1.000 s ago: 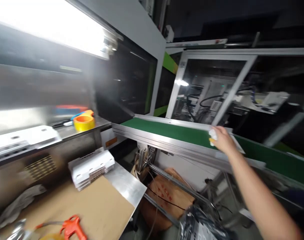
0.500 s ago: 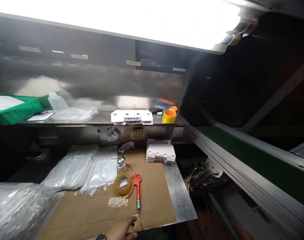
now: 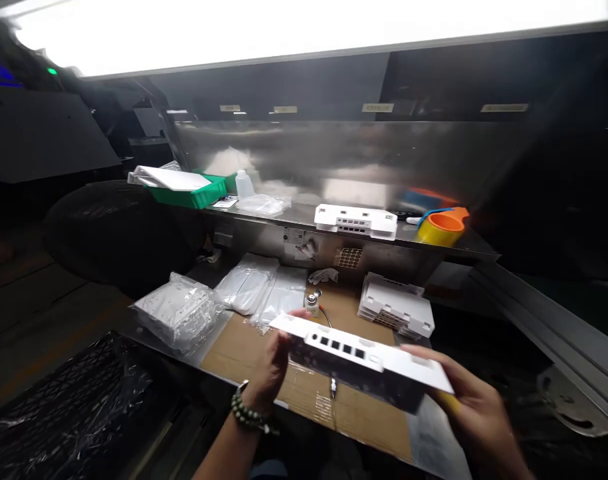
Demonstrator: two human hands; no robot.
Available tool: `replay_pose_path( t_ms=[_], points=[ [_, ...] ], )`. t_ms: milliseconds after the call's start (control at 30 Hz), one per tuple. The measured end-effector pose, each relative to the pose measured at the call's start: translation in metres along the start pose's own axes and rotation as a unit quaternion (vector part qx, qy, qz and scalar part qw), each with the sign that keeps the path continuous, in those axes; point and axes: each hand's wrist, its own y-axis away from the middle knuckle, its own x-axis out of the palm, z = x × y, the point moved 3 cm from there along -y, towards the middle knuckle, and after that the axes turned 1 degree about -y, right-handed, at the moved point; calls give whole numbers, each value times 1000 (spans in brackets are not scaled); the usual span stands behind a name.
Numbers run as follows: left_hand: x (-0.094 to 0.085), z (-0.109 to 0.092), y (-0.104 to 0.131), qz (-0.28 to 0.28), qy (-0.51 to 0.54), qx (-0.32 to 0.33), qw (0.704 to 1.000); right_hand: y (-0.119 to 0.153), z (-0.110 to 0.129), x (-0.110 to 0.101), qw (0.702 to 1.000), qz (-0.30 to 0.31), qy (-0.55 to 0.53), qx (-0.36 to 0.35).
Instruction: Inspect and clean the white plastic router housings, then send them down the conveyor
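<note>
White slotted panel (image 3: pixel 361 360) now brought over the desk (image 3: pixel 431 440), left hand (image 3: pixel 269 368) and right hand (image 3: pixel 477 408) at its 2 ends, each grip clasping it, stacked panels (image 3: pixel 399 303) beyond

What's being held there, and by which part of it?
A white part with square openings, held by its opposite ends: the left grip at one end, the right grip at the other.

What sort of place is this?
Probably a factory packing area: stacked white plastic parts, flat clear bags, and bagged white parts on the left.
</note>
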Motion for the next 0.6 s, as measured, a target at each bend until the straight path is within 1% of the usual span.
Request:
replay_pose_path(
  t_ms=[67,167,233,300,367,467,500,600],
  points=[
    [-33,-9,16,-62,35,20,997,-23,-11,42,999,45,-29,-5],
    [-78,-22,35,-175,73,60,980,-39,-13,98,994,91,-55,-35],
    [-102,-34,39,-252,79,85,961,-43,-7,128,991,99,-72,-47],
    [-119,-49,36,-303,72,117,943,-46,0,151,990,93,-93,-49],
    [-133,-64,26,-329,57,161,929,-50,5,168,990,80,-105,-45],
    [-152,-83,9,-358,21,218,908,-57,6,187,993,52,-100,-37],
    [-157,-87,3,-354,11,231,906,-59,5,192,993,44,-99,-35],
    [-174,-92,-16,-315,2,264,912,-64,0,205,993,27,-107,-28]
  ],
)
